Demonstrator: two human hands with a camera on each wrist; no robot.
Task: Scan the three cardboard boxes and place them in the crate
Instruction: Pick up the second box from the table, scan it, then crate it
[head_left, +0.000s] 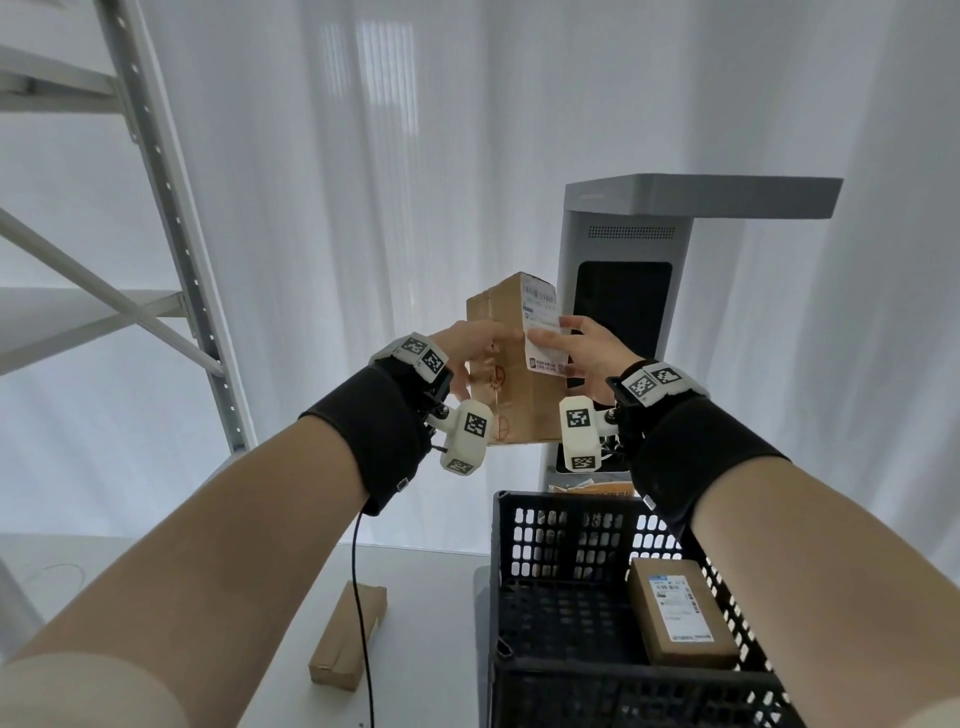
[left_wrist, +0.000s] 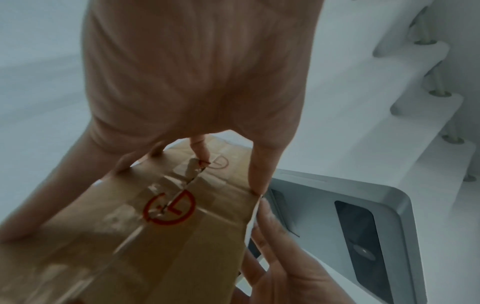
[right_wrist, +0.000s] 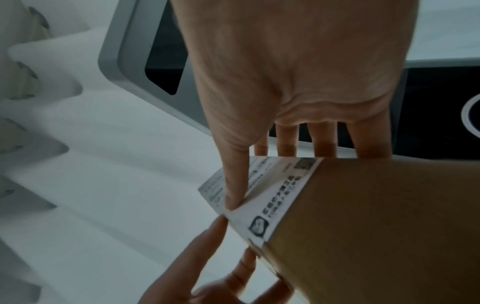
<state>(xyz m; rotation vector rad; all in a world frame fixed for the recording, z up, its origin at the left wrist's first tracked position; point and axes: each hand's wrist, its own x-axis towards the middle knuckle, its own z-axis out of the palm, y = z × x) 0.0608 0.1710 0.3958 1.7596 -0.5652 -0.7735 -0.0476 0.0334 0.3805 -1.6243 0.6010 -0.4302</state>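
I hold a tall cardboard box (head_left: 511, 400) upright between both hands, in front of the grey scanner (head_left: 623, 306). My left hand (head_left: 480, 345) grips its taped side with the red mark (left_wrist: 168, 207). My right hand (head_left: 563, 338) grips the opposite side, thumb pressed on the white shipping label (right_wrist: 275, 193), the other fingers behind the box (right_wrist: 376, 226). The label (head_left: 543, 332) faces toward me and to the right. A second labelled box (head_left: 680, 616) lies inside the black crate (head_left: 571, 540). A third box (head_left: 350, 634) lies on the white table (head_left: 431, 613).
The scanner has a dark screen (head_left: 623, 312) and an overhanging head (head_left: 727, 195). A white metal rack (head_left: 171, 234) stands at the left. White curtains hang behind. A black cable (head_left: 358, 571) hangs from my left wrist over the table.
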